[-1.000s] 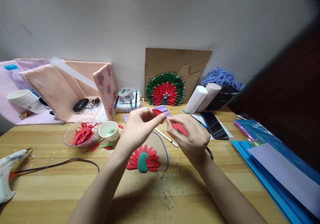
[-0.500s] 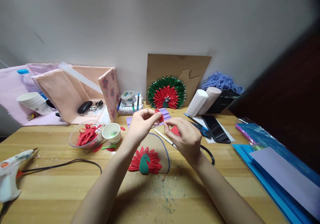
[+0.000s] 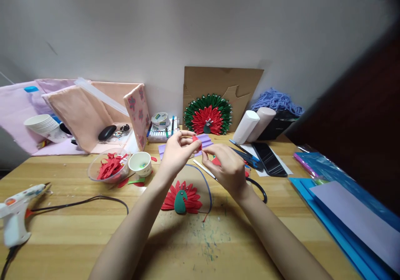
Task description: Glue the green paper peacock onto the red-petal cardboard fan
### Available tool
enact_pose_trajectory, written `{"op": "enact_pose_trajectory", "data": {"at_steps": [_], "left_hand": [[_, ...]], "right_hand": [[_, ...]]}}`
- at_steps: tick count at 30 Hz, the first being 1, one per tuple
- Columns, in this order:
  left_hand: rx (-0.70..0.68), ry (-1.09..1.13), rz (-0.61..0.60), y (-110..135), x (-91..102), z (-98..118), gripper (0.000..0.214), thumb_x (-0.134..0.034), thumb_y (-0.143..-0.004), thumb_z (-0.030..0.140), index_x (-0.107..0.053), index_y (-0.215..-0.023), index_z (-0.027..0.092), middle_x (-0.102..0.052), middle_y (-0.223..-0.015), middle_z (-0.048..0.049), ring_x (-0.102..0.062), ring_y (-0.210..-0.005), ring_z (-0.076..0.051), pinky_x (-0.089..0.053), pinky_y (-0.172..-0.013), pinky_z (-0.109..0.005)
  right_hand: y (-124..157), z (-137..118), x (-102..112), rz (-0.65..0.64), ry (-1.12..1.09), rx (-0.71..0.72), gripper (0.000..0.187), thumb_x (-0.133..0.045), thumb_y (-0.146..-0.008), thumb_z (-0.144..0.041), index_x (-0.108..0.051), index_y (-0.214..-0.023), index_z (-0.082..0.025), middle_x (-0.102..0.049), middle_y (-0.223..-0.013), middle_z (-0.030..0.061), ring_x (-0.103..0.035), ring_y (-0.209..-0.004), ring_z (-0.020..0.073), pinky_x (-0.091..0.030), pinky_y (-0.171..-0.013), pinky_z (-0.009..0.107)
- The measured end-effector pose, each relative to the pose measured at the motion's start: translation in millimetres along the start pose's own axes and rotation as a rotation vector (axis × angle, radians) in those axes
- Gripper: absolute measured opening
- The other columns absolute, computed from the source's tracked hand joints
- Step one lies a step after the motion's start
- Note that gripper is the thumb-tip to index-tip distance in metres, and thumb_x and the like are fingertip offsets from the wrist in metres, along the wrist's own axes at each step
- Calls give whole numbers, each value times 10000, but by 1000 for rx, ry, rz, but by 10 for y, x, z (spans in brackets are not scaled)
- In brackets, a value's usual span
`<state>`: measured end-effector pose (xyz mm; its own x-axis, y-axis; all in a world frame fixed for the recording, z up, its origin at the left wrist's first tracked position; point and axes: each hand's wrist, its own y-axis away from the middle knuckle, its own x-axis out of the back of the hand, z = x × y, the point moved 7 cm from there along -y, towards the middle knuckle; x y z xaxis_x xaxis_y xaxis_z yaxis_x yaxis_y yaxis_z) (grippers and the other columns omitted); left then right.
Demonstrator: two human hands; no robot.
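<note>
My left hand and my right hand meet above the wooden table. Both pinch a small red paper petal between their fingertips. Below them lies a half-built paper peacock with red petals and a green body on a cardboard disc. A white pencil lies just under my right hand. More red paper shows beneath my right palm.
A clear bowl of red petals and a paper cup stand left of my hands. A glue gun with its black cable lies at far left. A finished peacock leans on cardboard; phone, scissors, blue sheets right.
My hands drew slightly closer together and folded the red petal smaller. The camera shifted a little, so everything sits lower and further right than a second ago.
</note>
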<state>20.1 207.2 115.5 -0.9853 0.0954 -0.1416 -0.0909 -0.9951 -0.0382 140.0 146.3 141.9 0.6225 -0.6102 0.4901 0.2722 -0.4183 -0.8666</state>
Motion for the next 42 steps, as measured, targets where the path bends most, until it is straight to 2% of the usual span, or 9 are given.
{"op": "enact_pose_trajectory", "data": {"at_steps": [8,11,17,22,29,33,37,40,42], "left_hand": [[-3,-53,-68,54,-100,-49,396,-763,-643,331,-563,-907,114,-655,-789,-45,-638,-732,-137,-512,-711,-273],[55,-66,-38,169,-13,-216,378,-686,-717,427,-607,-899,106,-676,-812,-73,-647,-712,-140,-516,-706,-284],[123,7,-76,558,43,-673,390,-718,-644,488,-702,-742,111,-707,-690,-76,-662,-691,-167,-517,-759,-310],[137,104,-61,851,-115,-819,373,-782,-586,431,-727,-794,127,-735,-799,-84,-678,-804,-205,-500,-871,-365],[146,266,-84,1083,-270,-891,287,-756,-657,386,-729,-816,149,-728,-852,-72,-664,-845,-167,-467,-932,-314],[222,186,-81,1127,-202,-952,304,-755,-651,405,-720,-799,142,-713,-790,-64,-648,-747,-129,-486,-853,-275],[285,63,-150,1177,-91,-967,307,-778,-616,375,-718,-754,107,-686,-689,-54,-617,-657,-117,-485,-717,-246],[274,-104,-241,1202,-40,-939,291,-755,-635,379,-710,-716,103,-668,-649,-38,-573,-599,-103,-457,-629,-229],[238,-209,-282,1203,-22,-907,294,-730,-658,394,-701,-701,104,-663,-640,-34,-555,-578,-102,-443,-596,-230]], "right_hand": [[20,100,-17,21,-27,-102,53,-543,-828,-140,-578,-796,-163,-633,-687,41,-596,-634,159,-477,-618,270],[105,160,-16,-17,-123,-197,70,-529,-851,-170,-579,-803,-165,-624,-709,30,-587,-628,141,-481,-620,258],[608,127,-86,-116,-260,-394,99,-542,-852,-221,-587,-788,-161,-636,-711,31,-599,-615,138,-493,-589,250],[883,-145,41,-108,-232,-347,102,-515,-865,-200,-582,-799,-158,-617,-709,31,-580,-604,134,-489,-594,247],[958,-327,293,-91,-197,-273,106,-524,-870,-175,-612,-814,-154,-645,-743,52,-591,-666,151,-496,-645,276],[996,-144,264,-174,-453,-452,121,-574,-852,-246,-638,-882,-148,-672,-811,67,-629,-709,150,-523,-676,285],[1093,47,52,-314,-842,-699,304,-648,-783,-352,-609,-1003,-145,-681,-959,99,-670,-830,173,-543,-746,312],[1145,4,-105,-462,-1063,-748,322,-679,-754,-341,-614,-1014,-161,-695,-869,64,-672,-801,167,-536,-761,315],[1173,-23,-148,-483,-1119,-785,261,-689,-745,-333,-637,-939,-167,-691,-809,42,-664,-741,152,-532,-730,298]]}}
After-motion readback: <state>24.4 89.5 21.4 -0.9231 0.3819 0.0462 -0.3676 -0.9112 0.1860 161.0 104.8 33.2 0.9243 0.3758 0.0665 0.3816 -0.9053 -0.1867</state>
